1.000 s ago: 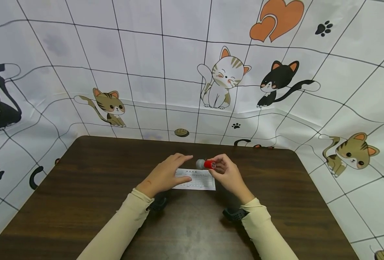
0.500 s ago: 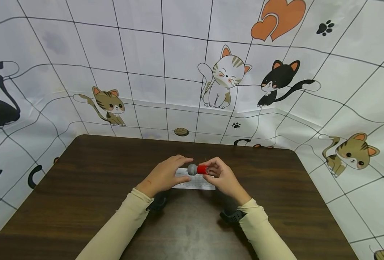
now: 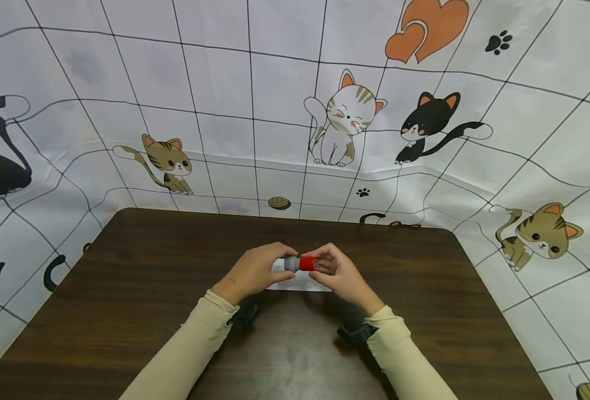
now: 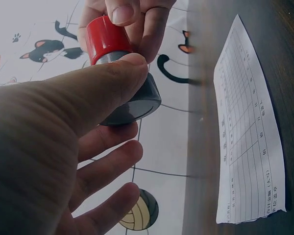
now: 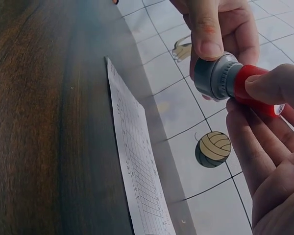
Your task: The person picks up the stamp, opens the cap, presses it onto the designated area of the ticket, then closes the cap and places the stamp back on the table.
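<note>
A small round stamp [image 3: 308, 263] with a red body and a wide grey cap [image 5: 209, 77] lies sideways between both hands, above the table. My left hand [image 3: 255, 273] pinches the grey cap between thumb and fingers; in the left wrist view its other fingers spread below. My right hand [image 3: 344, 278] holds the red body [image 4: 107, 38], thumb on one side and fingers on the other. A printed paper form [image 3: 300, 284] with a grid lies on the table under the hands, partly hidden by them in the head view.
The dark wooden table [image 3: 140, 311] reaches back to a white wall sheet [image 3: 275, 100] printed with grid lines, cats and hearts. Dark bands [image 3: 357, 332] sit on both wrists below light yellow sleeves.
My right hand has brought the stamp leftward and slightly down to my left hand. The left hand, apart from it before, now grips the grey cap.
</note>
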The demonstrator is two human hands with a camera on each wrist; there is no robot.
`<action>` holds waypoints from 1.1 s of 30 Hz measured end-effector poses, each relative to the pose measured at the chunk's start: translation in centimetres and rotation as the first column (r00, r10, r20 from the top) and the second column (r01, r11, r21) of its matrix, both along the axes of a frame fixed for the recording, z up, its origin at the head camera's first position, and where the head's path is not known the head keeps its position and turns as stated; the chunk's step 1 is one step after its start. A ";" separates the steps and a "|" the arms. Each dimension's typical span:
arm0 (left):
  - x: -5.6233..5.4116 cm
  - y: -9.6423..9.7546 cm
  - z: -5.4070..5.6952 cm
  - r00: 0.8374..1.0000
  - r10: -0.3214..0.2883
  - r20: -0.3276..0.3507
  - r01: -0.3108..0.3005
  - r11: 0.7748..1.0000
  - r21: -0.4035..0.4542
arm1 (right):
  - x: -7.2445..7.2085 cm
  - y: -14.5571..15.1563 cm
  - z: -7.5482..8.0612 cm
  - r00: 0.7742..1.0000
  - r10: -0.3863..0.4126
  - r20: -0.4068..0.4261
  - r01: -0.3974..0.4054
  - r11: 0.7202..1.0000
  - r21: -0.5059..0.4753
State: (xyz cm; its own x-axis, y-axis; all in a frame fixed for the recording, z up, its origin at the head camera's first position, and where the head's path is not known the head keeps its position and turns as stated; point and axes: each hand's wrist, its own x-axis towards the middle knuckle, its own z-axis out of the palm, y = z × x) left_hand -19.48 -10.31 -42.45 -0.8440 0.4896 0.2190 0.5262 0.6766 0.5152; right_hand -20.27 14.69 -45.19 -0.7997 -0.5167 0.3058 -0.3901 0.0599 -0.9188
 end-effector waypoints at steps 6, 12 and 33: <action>0.0 -0.1 0.0 0.998 0.009 -0.060 -0.010 1.000 -0.026 | 0.0 -0.3 -0.1 0.984 -0.080 -0.158 0.100 0.988 0.121; 0.0 -0.2 0.2 0.995 0.004 -0.099 -0.007 0.999 -0.033 | 0.1 -0.3 0.2 0.965 -0.139 -0.222 0.185 0.962 0.200; 0.0 0.0 0.6 0.994 0.047 -0.099 -0.053 0.997 -0.056 | 0.0 -0.2 0.5 0.947 -0.191 -0.258 0.237 0.958 0.162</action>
State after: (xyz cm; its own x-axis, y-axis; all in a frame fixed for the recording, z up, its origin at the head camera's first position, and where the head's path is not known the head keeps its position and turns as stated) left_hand -19.46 -10.35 -41.82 -0.8437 0.4619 0.2737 0.5368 0.7304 0.4222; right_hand -20.24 14.51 -44.73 -0.8138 -0.4081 0.4136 -0.5538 0.3290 -0.7649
